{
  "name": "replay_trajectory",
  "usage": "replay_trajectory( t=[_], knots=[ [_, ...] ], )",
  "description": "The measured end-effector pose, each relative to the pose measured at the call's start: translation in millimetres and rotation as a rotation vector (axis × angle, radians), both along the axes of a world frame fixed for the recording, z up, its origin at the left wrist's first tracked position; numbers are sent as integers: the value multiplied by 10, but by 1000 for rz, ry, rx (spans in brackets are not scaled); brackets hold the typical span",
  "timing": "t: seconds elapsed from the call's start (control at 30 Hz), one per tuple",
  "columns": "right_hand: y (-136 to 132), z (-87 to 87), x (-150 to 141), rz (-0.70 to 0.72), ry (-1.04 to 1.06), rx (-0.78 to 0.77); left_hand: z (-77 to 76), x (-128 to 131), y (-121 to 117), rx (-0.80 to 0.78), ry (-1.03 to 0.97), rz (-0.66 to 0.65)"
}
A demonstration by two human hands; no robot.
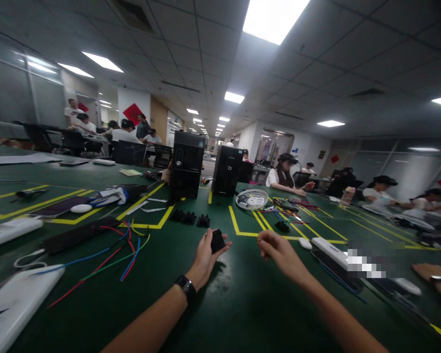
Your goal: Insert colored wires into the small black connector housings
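Observation:
My left hand [206, 255], with a dark band on its wrist, holds a small black block-like part [217, 240] above the green table [235, 314]. The fingers curl round its sides, and its exact kind is not clear. To the right, apart from the part, my right hand [275, 247] is closed with thumb and fingertips pinched together. Whatever lies between those fingertips is too small to make out. Just beyond my left hand stand several similar black parts [189, 218] in a row. Another black part [282, 226] lies beyond my right hand.
Two black computer towers [228, 171] stand ahead. A white round basket [252, 200] sits near loose wires. Red, blue and green wires [132, 245] lie left, by a white power bank [29, 299]. A white device [330, 250] lies right. A person [284, 176] sits across the table.

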State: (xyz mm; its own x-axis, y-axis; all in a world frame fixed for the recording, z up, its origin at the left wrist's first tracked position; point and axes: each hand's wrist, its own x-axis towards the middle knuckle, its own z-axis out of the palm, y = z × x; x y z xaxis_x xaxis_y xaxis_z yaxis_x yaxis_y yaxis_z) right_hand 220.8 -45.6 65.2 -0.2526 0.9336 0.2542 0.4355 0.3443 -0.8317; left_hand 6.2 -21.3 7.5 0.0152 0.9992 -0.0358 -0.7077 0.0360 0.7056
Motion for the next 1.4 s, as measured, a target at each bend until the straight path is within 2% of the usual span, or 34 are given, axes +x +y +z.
replay_trajectory(
  t=[0.07, 0.13, 0.23, 0.33, 0.5, 0.67, 0.9, 1.1, 1.27, 1.4],
  knots=[
    [53, -93, -432, 118, 144, -140, 3, 0, 14, -2, -25, 4],
    [116, -214, -737, 191, 265, -258, -9, -15, 48, -1, -47, 6],
    [186, -364, -932, 248, 409, -377, -42, -55, 110, 2, -83, 10],
    [200, -434, -914, 245, 483, -454, -47, -72, 125, 5, -80, -7],
    [181, -498, -837, 220, 515, -514, 28, -29, 39, 9, -38, -60],
    [173, -548, -856, 193, 498, -515, 43, -1, 1, 24, -24, -96],
    [123, -512, -863, 208, 546, -544, 15, 2, 5, 70, -54, -78],
    [110, -554, -853, 215, 573, -529, 22, 27, -26, 97, -58, -85],
    [96, -595, -852, 237, 568, -547, 33, 9, -46, 199, 29, -69],
    [59, -567, -844, 193, 460, -552, 36, -33, -65, 290, 173, -96]
  ],
)
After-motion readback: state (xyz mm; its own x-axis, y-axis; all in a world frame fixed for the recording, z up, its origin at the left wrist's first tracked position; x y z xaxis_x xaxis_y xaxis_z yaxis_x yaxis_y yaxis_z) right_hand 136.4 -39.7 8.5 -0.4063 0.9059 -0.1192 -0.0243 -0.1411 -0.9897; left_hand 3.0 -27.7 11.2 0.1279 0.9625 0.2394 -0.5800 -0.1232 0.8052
